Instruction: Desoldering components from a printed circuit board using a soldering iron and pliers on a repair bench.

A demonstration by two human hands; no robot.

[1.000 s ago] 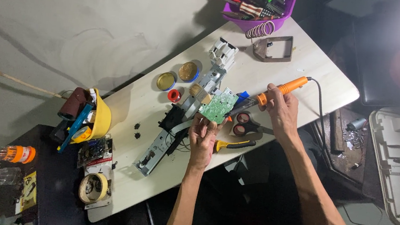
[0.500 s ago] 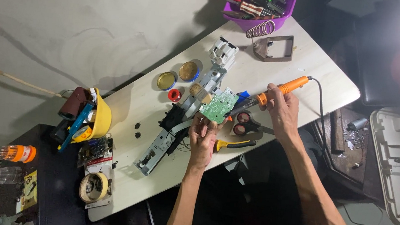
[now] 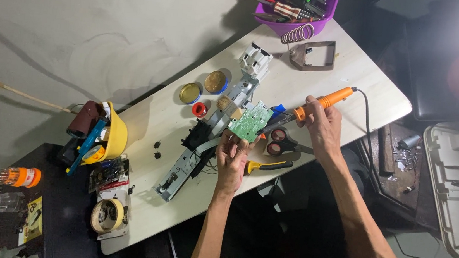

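From my remote seat, I look down on a pale worktop (image 3: 326,60) where my left hand (image 3: 232,156) pinches the near edge of a small green circuit board (image 3: 250,121), tilting it up above the dismantled grey metal chassis (image 3: 206,138) that runs diagonally from near left to far right. My right hand (image 3: 322,124) is closed around the orange handle of a soldering iron (image 3: 313,106), whose long axis slants down and leftward so the dark tip meets the board's right edge. The board sits between the two hands, just beyond the left fingers and left of the right hand; the left hand is the nearer one and already grips it. Red-handled scissors (image 3: 281,142) lie just under the iron, a yellow-handled tool (image 3: 268,165) near the worktop's near edge. Further left stand two open round tins (image 3: 202,87), a red ring (image 3: 199,109) and a yellow hard hat (image 3: 114,132); a purple basket (image 3: 300,9) of tools occupies the far end.
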